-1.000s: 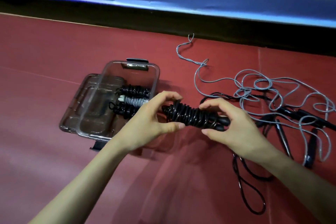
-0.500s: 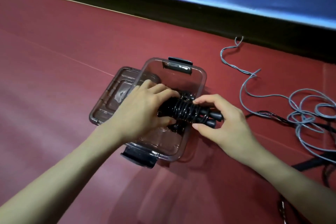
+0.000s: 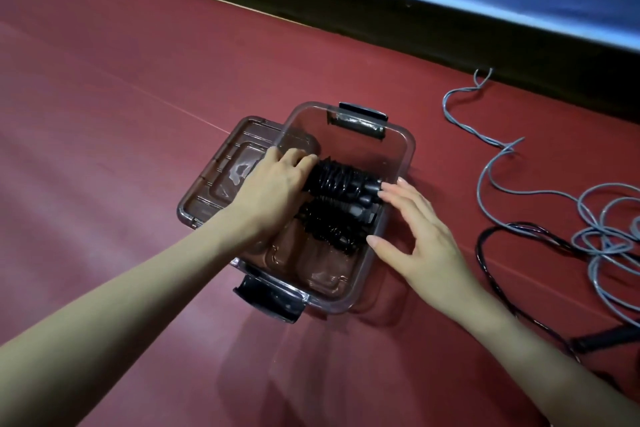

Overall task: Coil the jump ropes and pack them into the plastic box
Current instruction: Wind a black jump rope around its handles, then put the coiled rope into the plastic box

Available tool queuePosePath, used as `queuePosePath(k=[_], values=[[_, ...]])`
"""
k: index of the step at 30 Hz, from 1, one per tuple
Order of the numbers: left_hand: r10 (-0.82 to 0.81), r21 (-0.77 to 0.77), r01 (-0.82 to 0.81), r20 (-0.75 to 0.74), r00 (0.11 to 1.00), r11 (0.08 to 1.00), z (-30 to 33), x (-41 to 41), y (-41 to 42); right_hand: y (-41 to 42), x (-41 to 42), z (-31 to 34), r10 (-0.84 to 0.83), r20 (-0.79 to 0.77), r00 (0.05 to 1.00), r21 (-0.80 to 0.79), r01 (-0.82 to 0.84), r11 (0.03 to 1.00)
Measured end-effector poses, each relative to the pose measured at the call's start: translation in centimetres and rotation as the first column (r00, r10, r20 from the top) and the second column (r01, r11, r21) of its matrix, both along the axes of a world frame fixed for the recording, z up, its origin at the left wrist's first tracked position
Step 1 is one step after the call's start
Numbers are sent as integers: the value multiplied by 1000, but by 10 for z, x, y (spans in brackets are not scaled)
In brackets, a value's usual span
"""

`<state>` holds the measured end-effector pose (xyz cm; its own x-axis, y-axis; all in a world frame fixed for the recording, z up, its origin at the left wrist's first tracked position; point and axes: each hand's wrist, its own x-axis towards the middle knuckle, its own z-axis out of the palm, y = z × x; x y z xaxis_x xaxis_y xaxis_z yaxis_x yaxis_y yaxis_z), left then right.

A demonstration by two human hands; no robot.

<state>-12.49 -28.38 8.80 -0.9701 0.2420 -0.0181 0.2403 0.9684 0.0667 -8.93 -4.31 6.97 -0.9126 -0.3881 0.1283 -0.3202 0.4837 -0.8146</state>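
The coil (image 3: 341, 180) I held above the box (image 3: 403, 152) now lies inside; my left hand (image 3: 273, 187) still grips its end, my right hand (image 3: 420, 239) has let go, fingers spread. Loose ropes (image 3: 595, 229) lie right, lid (image 3: 221, 180) left.

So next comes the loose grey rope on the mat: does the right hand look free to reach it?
Probably yes. The right hand is open at the box wall, holding nothing, and the grey rope lies uncovered on that side.
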Motion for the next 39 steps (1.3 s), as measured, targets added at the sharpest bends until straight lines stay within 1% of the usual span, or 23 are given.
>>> queuePosePath(k=[4,6,8,12,15,16,17,19,21,22,23,25,26,27,28,29,30,32,34,37,39], values=[[6,-60,5,179,984,998,-11,-15,12,6,-3,-2,19,-2,1000,-13,-19,1000],[30,-76,-16,194,980,997,-15,-16,13,9,-4,-4,38,-14,999,-13,-38,999],[20,-145,0,138,990,989,-20,-14,15,10,-5,-7,38,-28,999,-17,-39,999],[-1,-257,-5,-23,1000,966,-31,-7,22,7,-5,-9,31,-32,999,-38,-32,999],[-109,-328,65,-119,987,943,-38,-6,27,7,-5,-9,29,-26,999,-42,-30,999],[-143,-331,93,-131,981,939,-40,-5,26,8,-5,-9,29,-16,999,-52,-29,998],[-138,-302,100,-107,985,948,-41,-5,24,8,-6,-9,35,-4,999,-67,-35,997],[-63,-169,58,-21,998,984,-43,-7,15,9,-5,-9,42,15,999,-110,-40,993],[1,25,-4,130,991,1000,-36,-8,7,11,-5,-8,35,5,999,-142,-34,989],[34,151,-61,175,984,987,-31,-8,7,13,-4,-8,30,-2,1000,-152,-30,988],[80,262,-127,184,980,957,-23,-8,12,16,-3,-7,20,-10,1000,-157,-21,987],[229,443,-255,114,967,859,-5,-2,30,23,-2,-6,-19,-31,999,-160,14,987],[313,539,-306,82,946,785,3,2,42,28,-1,-6,-51,-37,998,-164,45,985],[377,637,-339,81,923,692,12,8,56,32,0,-6,-86,-33,996,-172,79,982],[406,721,-339,88,910,604,21,13,70,38,2,-5,-119,-17,993,-185,114,976],[407,775,-323,93,909,543,30,17,82,42,2,-5,-149,1,989,-199,146,969],[378,807,-291,91,921,513,39,21,98,52,6,-3,-188,23,982,-209,188,960],[291,838,-230,90,952,495,48,28,126,74,11,-3,-267,64,962,-218,274,937],[191,859,-210,134,972,468,48,34,152,101,18,-3,-357,93,930,-204,368,907],[61,868,-223,219,974,443,35,46,190,147,35,-7,-490,120,863,-178,504,845],[-9,857,-233,267,964,460,19,57,217,182,54,-9,-568,123,814,-151,581,800]])
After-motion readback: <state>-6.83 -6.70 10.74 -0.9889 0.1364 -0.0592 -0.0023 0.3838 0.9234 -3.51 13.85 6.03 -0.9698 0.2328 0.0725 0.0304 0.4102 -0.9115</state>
